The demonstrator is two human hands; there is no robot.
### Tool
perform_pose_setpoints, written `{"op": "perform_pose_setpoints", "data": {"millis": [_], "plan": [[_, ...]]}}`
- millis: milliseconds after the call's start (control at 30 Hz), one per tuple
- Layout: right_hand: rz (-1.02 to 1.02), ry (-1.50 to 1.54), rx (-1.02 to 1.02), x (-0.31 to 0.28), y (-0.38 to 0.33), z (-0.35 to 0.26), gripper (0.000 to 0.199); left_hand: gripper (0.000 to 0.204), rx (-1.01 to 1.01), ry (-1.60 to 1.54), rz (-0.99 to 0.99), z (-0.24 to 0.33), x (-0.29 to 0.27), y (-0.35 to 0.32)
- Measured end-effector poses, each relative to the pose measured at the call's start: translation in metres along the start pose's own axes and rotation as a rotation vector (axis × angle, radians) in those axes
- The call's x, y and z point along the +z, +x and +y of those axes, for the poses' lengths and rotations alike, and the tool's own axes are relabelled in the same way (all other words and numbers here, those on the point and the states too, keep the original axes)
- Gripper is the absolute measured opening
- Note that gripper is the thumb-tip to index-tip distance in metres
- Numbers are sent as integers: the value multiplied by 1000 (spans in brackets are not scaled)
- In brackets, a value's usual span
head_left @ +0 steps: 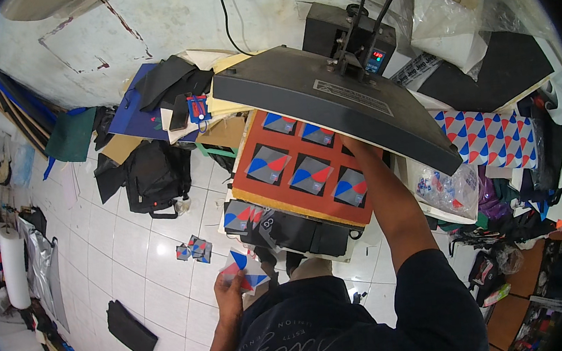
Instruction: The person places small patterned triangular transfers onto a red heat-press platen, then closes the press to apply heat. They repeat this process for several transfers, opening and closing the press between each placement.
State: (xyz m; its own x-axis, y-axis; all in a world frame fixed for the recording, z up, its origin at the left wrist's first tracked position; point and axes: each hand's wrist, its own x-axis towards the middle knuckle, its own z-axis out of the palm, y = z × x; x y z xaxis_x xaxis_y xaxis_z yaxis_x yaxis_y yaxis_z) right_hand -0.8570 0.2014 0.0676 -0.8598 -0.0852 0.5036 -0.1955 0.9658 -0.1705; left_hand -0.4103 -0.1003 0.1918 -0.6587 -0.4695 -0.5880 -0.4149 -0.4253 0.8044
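An open heat press stands in front of me, its dark upper plate (328,98) raised over an orange-red lower pad (293,157). Several grey square patches (268,164) with blue and red shapes lie in rows on the pad. My right arm reaches in under the raised plate; my right hand is hidden behind it. My left hand (230,292) is held low near my body and grips a small stack of printed patches (243,270) in white, blue and red.
Dark fabric pieces (286,226) with printed patches lie at the press's front edge. A few loose patches (194,249) lie on the white tiled floor. A black backpack (154,175) sits at left. A patterned sheet (489,136) and bags pile at right.
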Motion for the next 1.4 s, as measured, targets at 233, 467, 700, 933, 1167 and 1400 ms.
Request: {"op": "perform_pose_setpoints", "data": {"millis": [233,467,700,933,1167,1400], "plan": [[0,-2,0,-1,-3,0,32,22,-15,1,-1,4,3,-3],[-1,3,-6,-2,-6,-3,33,21,13,24,2,1,3,-3],[-1,7,-17,-4,-7,-4,34,22,7,54,-10,1,3,-2],[-6,5,-22,-7,-9,-3,34,24,2,42,-3,2,5,-3],[-2,6,-28,-8,-10,-5,35,20,27,46,9,-8,-1,1],[21,-20,-45,0,-13,11,36,21,33,78,-7,-6,0,1]]}}
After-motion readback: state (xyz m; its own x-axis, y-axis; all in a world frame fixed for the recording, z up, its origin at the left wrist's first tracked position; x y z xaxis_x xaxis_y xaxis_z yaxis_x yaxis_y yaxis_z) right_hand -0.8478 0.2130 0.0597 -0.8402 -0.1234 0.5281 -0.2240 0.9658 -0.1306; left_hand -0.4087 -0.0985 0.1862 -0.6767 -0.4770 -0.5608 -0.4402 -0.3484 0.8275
